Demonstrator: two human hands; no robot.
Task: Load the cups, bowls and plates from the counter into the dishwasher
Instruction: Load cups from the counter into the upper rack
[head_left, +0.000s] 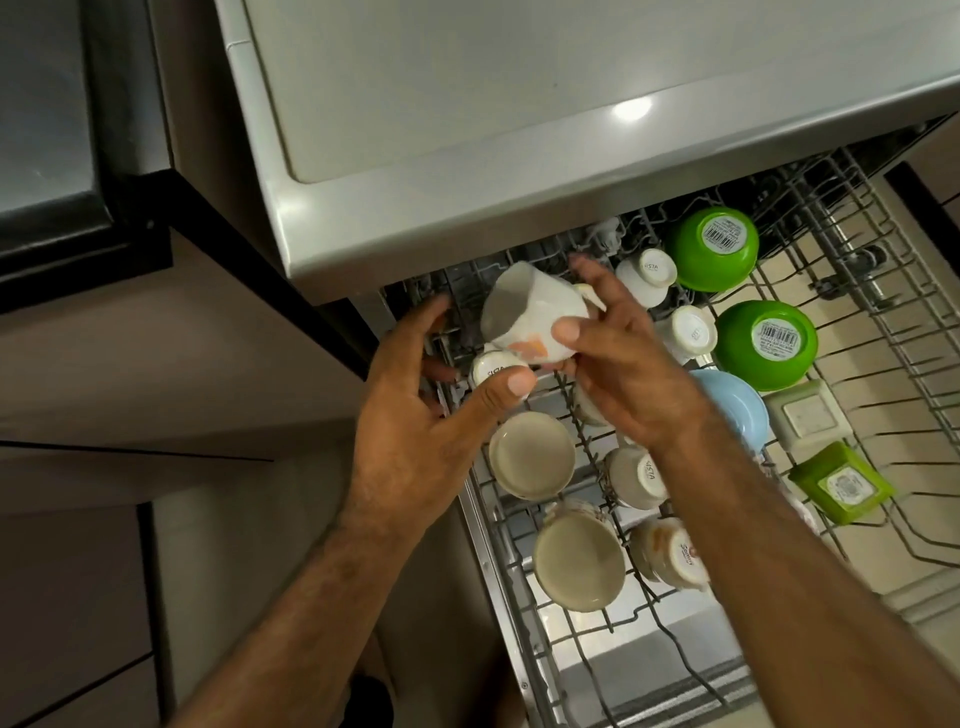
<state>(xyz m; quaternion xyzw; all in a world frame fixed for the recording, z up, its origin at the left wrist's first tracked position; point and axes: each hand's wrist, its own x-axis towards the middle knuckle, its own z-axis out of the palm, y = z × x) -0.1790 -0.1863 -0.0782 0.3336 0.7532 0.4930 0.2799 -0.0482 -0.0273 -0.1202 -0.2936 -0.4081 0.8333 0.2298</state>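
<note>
My right hand (618, 358) grips a white cup with an orange print (524, 312), tilted on its side above the far left corner of the pulled-out dishwasher rack (883, 291). My left hand (421, 410) has its thumb and fingers around a small white cup (493, 366) standing upside down in the rack, just under the held cup. Several more white cups sit upside down in the rack. Two green bowls (714, 249) (766, 345) and a light blue bowl (732, 405) lie upside down further right.
The grey dishwasher top (467, 104) overhangs the rack's far end. A pale square container (808, 415) and a green one (841, 486) sit at the rack's right. Empty wire tines fill the far right of the rack. Cabinet fronts (156, 364) stand to the left.
</note>
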